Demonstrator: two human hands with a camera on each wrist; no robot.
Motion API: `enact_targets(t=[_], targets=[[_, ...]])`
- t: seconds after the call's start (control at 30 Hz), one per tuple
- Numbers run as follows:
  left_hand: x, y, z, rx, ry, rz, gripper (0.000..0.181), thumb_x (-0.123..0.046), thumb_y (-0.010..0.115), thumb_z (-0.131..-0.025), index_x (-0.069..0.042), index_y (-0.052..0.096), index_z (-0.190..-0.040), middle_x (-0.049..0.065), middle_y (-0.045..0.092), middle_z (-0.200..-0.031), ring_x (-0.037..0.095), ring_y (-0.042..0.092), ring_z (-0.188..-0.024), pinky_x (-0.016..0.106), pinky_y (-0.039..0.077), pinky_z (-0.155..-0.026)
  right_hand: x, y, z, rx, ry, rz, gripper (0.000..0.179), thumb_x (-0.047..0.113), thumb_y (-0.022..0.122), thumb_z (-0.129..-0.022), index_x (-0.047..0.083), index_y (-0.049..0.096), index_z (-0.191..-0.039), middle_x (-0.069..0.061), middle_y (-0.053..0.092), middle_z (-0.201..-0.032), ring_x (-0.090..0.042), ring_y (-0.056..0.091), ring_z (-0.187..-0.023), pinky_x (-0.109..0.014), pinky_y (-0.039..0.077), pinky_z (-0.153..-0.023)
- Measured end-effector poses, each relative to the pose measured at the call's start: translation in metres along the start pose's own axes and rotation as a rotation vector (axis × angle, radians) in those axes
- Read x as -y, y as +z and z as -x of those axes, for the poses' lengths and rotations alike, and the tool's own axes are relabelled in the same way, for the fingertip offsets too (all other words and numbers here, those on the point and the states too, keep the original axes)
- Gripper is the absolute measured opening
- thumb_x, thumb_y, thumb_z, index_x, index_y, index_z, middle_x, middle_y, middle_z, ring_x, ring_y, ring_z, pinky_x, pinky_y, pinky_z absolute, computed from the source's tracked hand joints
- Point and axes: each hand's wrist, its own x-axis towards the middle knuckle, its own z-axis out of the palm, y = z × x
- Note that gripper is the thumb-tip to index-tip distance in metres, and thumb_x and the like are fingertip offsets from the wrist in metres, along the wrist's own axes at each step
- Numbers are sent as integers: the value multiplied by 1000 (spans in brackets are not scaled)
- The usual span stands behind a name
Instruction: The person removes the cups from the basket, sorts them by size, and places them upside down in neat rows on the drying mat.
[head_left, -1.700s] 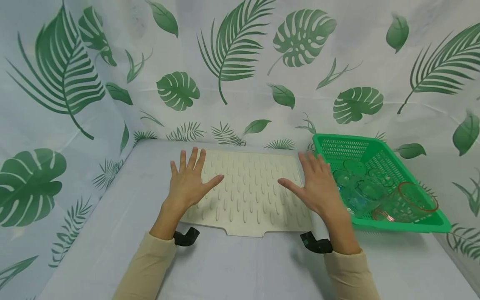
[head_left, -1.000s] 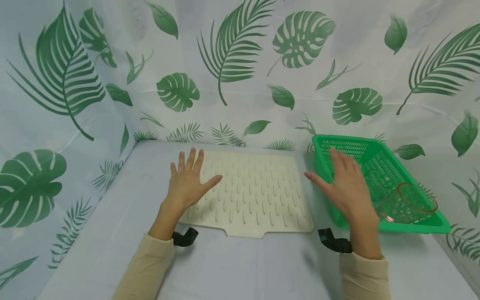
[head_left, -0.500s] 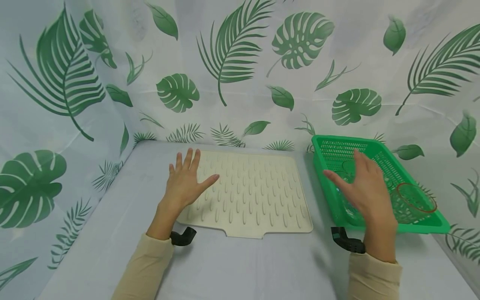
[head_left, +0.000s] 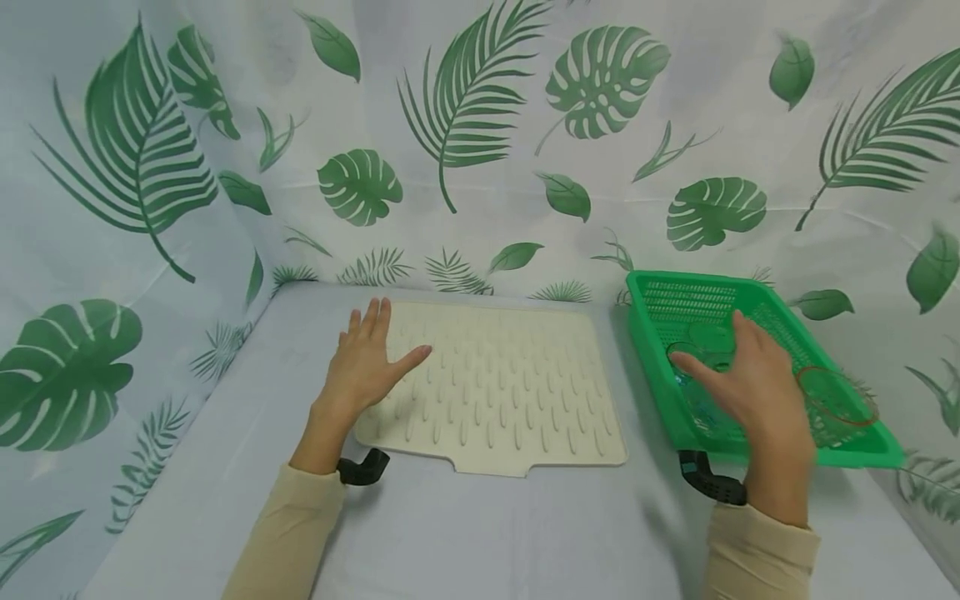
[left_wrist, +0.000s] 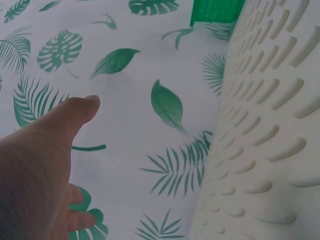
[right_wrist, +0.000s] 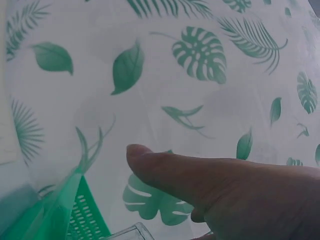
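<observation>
The step in hand seemed a reach for the glasses [head_left: 708,408], which were inside the green basket [head_left: 658,408]. The right hand [head_left: 757,387] hung over them, thumb spread, holding nothing; grasping one would require curling. The left hand [head_left: 360,367], also spread, was near the mat's [head_left: 491,383] left edge.

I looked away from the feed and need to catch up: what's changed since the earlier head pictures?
The right hand has moved rightward from the right edge of the cream board to over the green basket. The left hand has shifted slightly left. Neither has visibly taken hold of or let go of anything. Board, basket and red-rimmed glass stayed put.
</observation>
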Motion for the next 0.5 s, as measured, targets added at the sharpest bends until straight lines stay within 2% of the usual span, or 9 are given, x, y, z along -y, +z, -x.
enact_targets(t=[0.1, 0.27, 0.5], targets=[[-1, 1, -1, 1, 6, 40, 110, -83, 43, -87, -15, -1, -162, 7, 0, -171, 38, -5, -157, 65, 8, -125, -5, -5, 2, 40, 11, 1, 110, 67, 54, -93, 0, -2, -159, -36, 6, -162, -62, 12, -144, -82, 24, -103], [2, 1, 1, 5, -15, 48, 112, -83, 43, -87, -14, -1, -162, 6, -2, -171, 36, -6, -157, 63, 8, -125, -8, -8, 1, 74, 12, -2, 112, 67, 55, -92, -2, -2, -159, -38, 7, -161, -63, 12, -143, -83, 24, -102], [13, 2, 10, 45, -33, 42, 117, -83, 45, -86, -5, -1, -161, 13, -3, -170, 38, -6, -157, 63, 13, -125, -13, -6, 1, 124, 36, 2, 114, 68, 55, -92, -5, -2, -158, -41, 7, -159, -65, 13, -141, -83, 25, -99]])
